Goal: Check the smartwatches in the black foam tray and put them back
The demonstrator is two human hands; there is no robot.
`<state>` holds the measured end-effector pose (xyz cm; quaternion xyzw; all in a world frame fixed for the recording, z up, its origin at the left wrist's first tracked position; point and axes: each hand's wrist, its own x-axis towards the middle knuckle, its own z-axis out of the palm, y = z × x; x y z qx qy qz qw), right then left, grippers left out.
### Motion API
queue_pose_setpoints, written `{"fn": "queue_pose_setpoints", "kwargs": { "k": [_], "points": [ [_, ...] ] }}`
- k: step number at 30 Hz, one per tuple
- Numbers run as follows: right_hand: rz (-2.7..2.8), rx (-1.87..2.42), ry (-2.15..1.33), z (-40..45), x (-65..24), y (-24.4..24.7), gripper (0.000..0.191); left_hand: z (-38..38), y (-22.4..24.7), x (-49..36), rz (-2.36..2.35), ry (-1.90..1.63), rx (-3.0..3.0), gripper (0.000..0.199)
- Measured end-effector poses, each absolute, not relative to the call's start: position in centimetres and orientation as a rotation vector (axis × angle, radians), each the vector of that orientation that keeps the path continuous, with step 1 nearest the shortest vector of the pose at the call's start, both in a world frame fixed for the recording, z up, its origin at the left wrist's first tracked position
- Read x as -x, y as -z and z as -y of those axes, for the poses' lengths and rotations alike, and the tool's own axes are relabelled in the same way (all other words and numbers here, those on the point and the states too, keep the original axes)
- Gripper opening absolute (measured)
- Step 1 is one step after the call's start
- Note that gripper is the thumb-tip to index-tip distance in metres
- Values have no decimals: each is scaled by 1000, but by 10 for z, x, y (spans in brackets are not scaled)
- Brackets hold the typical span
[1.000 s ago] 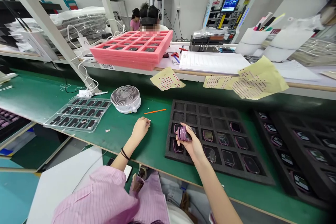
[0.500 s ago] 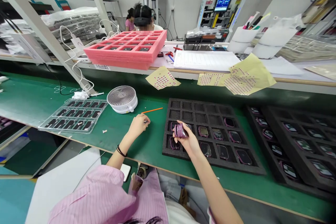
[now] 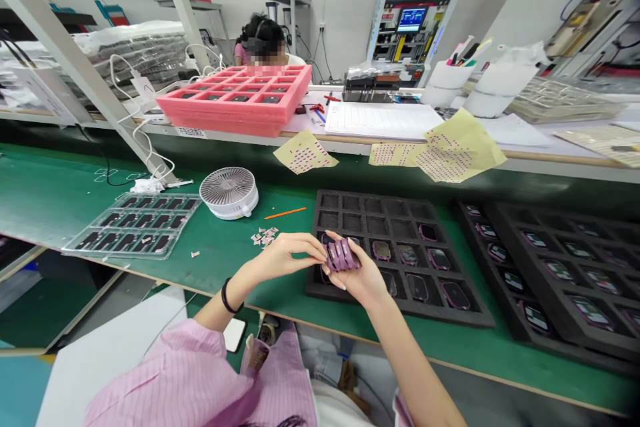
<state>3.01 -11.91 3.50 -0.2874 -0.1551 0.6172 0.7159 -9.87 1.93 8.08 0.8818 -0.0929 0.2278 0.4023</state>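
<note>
Bench [image 3: 215,247]: green and busy, the action right of the middle; anything dropped short of the foam meets that bare top.
Right trays [image 3: 545,288]: two in black foam, overlapping, pockets carrying purple-edged cases.
Middle tray [image 3: 477,317]: black foam under the hands, cases sitting in its two near rows and one at the right of the row beyond; some pockets hide behind fingers.
Pink tray [image 3: 235,121]: up on the far shelf [image 3: 350,146], dark pieces in its pockets.
Clear tray [image 3: 165,255]: far over on the left, black pieces in rows.
Fan [image 3: 229,193]: lying face up; I can't tell if it's spinning, but a draught could scatter light bits.
Right hand [image 3: 363,277]: thumb and fingers clamped around the stack; loosen that grip and it could slide apart.
Left hand [image 3: 290,255]: fingertips drawn together, touching the stack's left end; whether they pinch anything, I can't tell. A hard push there might skew it.
Purple cases [image 3: 340,255]: the stack itself, held above the middle tray's left side.
Orange stick [image 3: 285,213]: flat, right of the fan.
White bits [image 3: 263,237]: loose pile just beyond the left wrist, easily swept by a careless cuff.
</note>
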Motion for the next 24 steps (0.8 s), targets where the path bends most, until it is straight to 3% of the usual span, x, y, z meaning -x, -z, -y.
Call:
{"fn": "queue_pose_setpoints", "kwargs": {
  "k": [6,18,24],
  "points": [
    [382,643,-1381,124,-27,-40,42,-21,-86,98,307,-573,-2308,13],
    [403,666,-1501,130,-23,-43,46,-19,-99,94,399,-239,-2275,11],
    [483,744,-1485,139,-24,-40,61,-16,-84,96,273,-171,-2146,16]
  ]
}}
